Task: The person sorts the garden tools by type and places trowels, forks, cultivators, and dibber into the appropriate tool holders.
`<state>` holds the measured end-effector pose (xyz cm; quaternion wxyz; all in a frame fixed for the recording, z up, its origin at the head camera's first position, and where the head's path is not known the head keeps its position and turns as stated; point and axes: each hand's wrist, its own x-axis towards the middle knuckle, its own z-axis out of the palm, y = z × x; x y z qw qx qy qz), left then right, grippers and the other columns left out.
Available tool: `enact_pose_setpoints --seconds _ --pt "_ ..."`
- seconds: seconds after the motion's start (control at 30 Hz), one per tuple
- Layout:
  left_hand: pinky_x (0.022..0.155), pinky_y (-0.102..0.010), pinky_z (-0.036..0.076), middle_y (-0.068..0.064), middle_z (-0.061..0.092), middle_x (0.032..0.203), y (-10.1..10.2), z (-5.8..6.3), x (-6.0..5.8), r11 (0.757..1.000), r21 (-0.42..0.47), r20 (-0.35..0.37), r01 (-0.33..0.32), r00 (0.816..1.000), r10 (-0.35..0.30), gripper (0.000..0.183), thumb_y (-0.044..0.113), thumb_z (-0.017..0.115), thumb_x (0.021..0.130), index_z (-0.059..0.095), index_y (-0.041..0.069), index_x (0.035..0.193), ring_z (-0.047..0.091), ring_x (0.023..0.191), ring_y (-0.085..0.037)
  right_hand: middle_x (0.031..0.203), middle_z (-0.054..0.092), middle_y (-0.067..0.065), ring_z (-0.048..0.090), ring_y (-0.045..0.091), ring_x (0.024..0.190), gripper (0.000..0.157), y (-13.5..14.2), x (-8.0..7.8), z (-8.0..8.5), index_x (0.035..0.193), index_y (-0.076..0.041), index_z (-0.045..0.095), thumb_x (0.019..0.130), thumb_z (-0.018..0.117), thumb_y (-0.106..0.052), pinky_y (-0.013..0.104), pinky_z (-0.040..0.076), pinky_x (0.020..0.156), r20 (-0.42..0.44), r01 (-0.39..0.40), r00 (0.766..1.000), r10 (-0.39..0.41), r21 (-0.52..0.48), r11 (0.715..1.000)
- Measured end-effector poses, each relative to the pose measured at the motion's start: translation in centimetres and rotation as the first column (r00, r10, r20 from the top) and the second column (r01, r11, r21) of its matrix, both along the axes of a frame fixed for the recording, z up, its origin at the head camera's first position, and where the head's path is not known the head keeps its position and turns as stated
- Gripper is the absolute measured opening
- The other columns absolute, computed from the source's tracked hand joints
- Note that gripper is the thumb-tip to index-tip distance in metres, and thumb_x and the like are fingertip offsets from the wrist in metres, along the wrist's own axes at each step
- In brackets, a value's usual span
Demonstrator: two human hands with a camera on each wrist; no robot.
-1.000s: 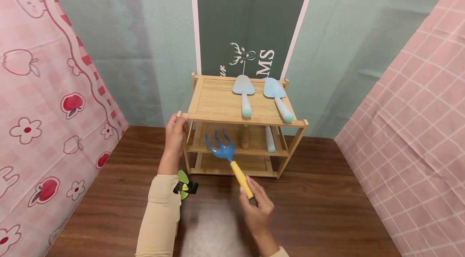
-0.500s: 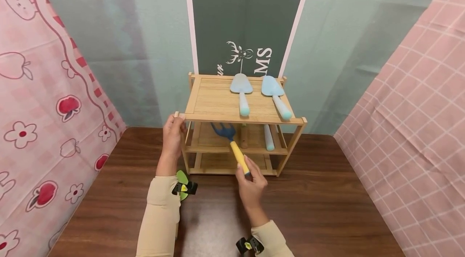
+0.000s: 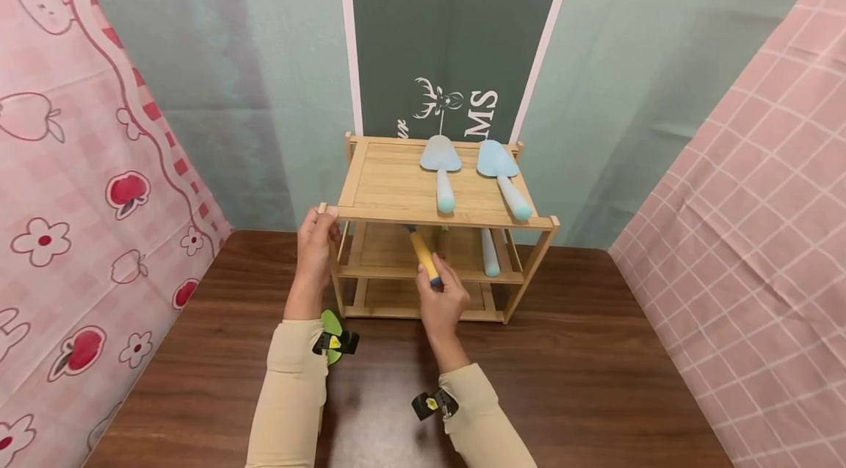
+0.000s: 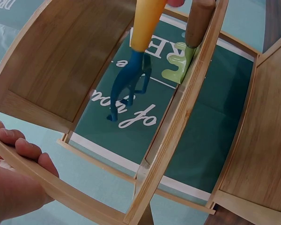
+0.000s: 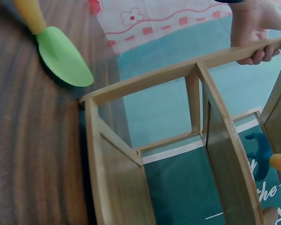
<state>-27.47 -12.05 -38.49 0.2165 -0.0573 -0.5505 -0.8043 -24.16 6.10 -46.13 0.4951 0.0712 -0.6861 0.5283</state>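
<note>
My right hand (image 3: 444, 303) pinches the end of the yellow handle of a small garden hand fork (image 3: 423, 253). Its blue tines (image 4: 126, 84) are inside the wooden rack (image 3: 396, 214), between the top and middle shelves; in the left wrist view they appear apart from the middle shelf. My left hand (image 3: 315, 244) grips the rack's front left top corner, fingers curled over the edge. On the middle shelf lie a brown-handled tool (image 4: 200, 21) with a light green head and a white-handled tool (image 3: 490, 253), its head hidden by the top shelf.
Two pale blue trowels, one in the middle (image 3: 441, 167) and one at the right (image 3: 502, 174), lie on the top shelf. A green trowel (image 5: 63, 56) with a yellow handle rests on the dark wooden table (image 3: 581, 365), left of the rack. Curtains surround the table.
My right hand has moved forward and slightly left, carrying the fork from in front of the rack to under the top shelf. My left hand keeps its grip on the corner.
</note>
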Motion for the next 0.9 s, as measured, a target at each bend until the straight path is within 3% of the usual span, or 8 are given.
enact_pose_setpoints --seconds 0.13,0.57,0.9 --pt "0.066 -0.032 0.033 -0.005 0.038 0.064 0.0 0.0 0.0 1.000 -0.006 -0.003 -0.001 1.000 0.001 0.018 0.008 0.049 0.091 0.044 0.006 0.074 0.037 0.063 -0.019 0.087 0.068 0.017 0.066 0.029 0.075 0.025 -0.5 -0.7 0.6 0.094 0.005 0.071 0.070 0.074 0.000 0.037 0.052 0.057 0.024 0.031 0.999 -0.032 0.037 0.999" --pt "0.066 -0.032 0.032 -0.004 0.038 0.063 0.1 0.0 0.0 1.000 0.004 -0.003 -0.001 1.000 0.001 0.019 0.008 0.050 0.091 0.043 0.007 0.073 0.036 0.063 -0.019 0.085 0.068 0.015 0.065 0.029 0.072 0.022 -0.9 -1.1 1.2 0.090 0.005 0.071 0.069 0.073 0.002 0.038 0.052 0.056 -0.001 0.037 0.999 -0.037 0.041 0.998" --pt "0.066 -0.032 0.032 -0.005 0.037 0.064 0.1 0.0 0.1 1.000 0.013 -0.007 0.005 1.000 -0.005 0.019 0.008 0.050 0.092 0.044 0.009 0.073 0.036 0.063 -0.020 0.078 0.067 0.014 0.062 0.030 0.067 0.016 -1.9 -2.1 1.5 0.084 0.005 0.071 0.070 0.071 -0.003 0.042 0.048 0.060 0.065 0.058 0.996 -0.065 0.104 0.993"
